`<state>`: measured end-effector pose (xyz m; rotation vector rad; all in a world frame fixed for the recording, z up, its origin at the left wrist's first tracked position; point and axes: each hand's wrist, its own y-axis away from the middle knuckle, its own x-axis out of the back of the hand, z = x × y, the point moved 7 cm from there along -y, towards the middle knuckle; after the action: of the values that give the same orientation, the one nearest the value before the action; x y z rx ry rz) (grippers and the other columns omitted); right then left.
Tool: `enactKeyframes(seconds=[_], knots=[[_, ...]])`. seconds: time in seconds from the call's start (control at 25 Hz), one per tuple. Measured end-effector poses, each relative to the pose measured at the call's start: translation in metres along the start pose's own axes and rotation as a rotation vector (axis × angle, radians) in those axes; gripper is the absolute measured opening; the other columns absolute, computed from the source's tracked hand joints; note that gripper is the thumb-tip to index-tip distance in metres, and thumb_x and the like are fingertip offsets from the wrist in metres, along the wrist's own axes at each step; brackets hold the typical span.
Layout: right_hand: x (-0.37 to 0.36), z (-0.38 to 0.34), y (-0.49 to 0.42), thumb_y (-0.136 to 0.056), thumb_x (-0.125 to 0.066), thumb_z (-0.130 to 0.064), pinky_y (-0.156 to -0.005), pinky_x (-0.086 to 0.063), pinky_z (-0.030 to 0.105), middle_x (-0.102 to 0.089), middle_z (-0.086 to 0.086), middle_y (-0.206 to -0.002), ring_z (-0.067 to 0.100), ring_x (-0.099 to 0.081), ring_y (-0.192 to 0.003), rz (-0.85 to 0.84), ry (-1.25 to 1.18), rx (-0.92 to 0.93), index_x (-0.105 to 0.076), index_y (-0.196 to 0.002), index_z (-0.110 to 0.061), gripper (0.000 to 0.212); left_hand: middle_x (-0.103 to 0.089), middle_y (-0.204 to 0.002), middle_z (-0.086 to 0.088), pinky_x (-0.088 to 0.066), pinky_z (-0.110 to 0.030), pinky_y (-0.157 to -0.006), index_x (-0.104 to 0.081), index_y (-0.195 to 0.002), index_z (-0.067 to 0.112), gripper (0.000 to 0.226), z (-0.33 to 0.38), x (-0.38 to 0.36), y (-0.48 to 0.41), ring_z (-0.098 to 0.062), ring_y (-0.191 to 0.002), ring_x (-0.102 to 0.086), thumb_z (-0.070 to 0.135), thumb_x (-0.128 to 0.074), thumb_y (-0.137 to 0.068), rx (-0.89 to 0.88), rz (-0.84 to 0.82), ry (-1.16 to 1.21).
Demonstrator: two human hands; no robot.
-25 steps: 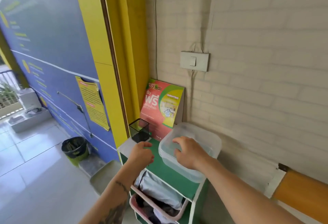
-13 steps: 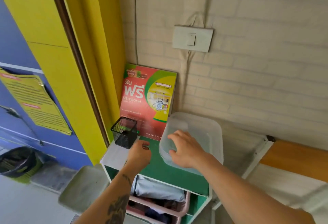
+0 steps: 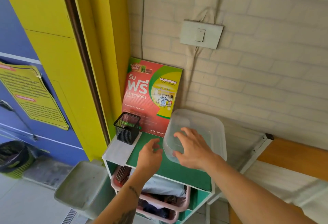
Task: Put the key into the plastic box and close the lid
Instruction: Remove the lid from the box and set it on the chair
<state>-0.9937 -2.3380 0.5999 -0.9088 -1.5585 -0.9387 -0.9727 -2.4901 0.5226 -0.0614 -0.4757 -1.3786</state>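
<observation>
A translucent plastic box (image 3: pixel 211 126) with its lid on stands on the right of the green shelf top (image 3: pixel 177 170). My right hand (image 3: pixel 193 150) lies on the lid with its fingers spread and the thumb at the near left corner. My left hand (image 3: pixel 150 154) hovers just left of the box over the green top. Its fingers are loosely curled and apart, with nothing visible in them. No key shows anywhere; the left palm is hidden.
A black mesh pen holder (image 3: pixel 126 127) stands at the shelf's back left on white paper. A red and green poster (image 3: pixel 150 94) leans on the brick wall behind. Pink baskets (image 3: pixel 159 200) fill the shelf below. A grey bin (image 3: pixel 79 184) sits at the left.
The view has dropped and drawn closer to the shelf. My left hand has loosened from a fist and shifted right towards the box. My right hand's fingers have spread wider on the lid.
</observation>
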Motion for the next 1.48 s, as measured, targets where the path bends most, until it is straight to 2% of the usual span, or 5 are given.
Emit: enactKeyframes(seconds=[0.28,0.52,0.64,0.92,1.48], knots=[[-0.017,0.006,0.002,-0.084,-0.052,-0.059,-0.114,-0.018,0.061,-0.008,0.012,-0.161,0.044,-0.007,-0.146,-0.091,0.154,-0.080,-0.006,-0.153,-0.026,0.089,-0.067,-0.115,0.015,-0.057,-0.036,-0.071,-0.048,-0.135,0.043,0.062,0.001,-0.026,0.001,-0.016,-0.087,-0.067,0.002,-0.041,-0.089,0.022,-0.188,0.246],[-0.014,-0.009,-0.007,-0.083,-0.049,-0.056,-0.097,-0.042,0.056,-0.029,0.036,-0.148,0.055,-0.042,-0.124,-0.024,0.343,0.029,-0.016,-0.148,-0.007,0.087,-0.065,-0.119,0.005,-0.056,-0.033,-0.068,-0.045,-0.135,0.047,0.064,-0.004,-0.029,-0.009,-0.017,-0.083,-0.065,0.003,-0.042,-0.090,0.023,-0.238,0.258],[-0.014,-0.017,-0.016,-0.081,-0.049,-0.053,-0.090,-0.048,0.055,-0.034,0.044,-0.141,0.053,-0.053,-0.111,-0.018,0.388,0.045,-0.022,-0.142,0.001,0.086,-0.065,-0.120,0.003,-0.057,-0.036,-0.073,-0.046,-0.135,0.046,0.061,-0.007,-0.029,-0.013,-0.025,-0.099,-0.067,0.005,-0.044,-0.090,0.057,-0.262,0.291],[-0.017,-0.023,-0.021,-0.084,-0.046,-0.049,-0.080,-0.052,0.055,-0.040,0.050,-0.132,0.054,-0.057,-0.106,-0.032,0.465,0.118,-0.029,-0.138,0.007,0.079,-0.068,-0.117,0.004,-0.059,-0.042,-0.078,-0.052,-0.113,0.060,0.062,-0.007,-0.030,-0.015,-0.026,-0.104,-0.068,0.004,-0.049,-0.088,0.070,-0.260,0.320],[0.028,-0.025,-0.012,-0.091,-0.039,-0.049,-0.059,-0.042,0.039,-0.066,0.023,-0.098,0.038,-0.064,-0.079,0.119,0.499,0.295,-0.040,-0.132,0.008,0.071,-0.066,-0.112,0.001,-0.055,-0.030,-0.070,-0.047,-0.131,0.046,0.062,-0.010,-0.031,-0.016,-0.016,-0.084,-0.063,0.000,-0.047,-0.090,0.060,-0.239,0.329]])
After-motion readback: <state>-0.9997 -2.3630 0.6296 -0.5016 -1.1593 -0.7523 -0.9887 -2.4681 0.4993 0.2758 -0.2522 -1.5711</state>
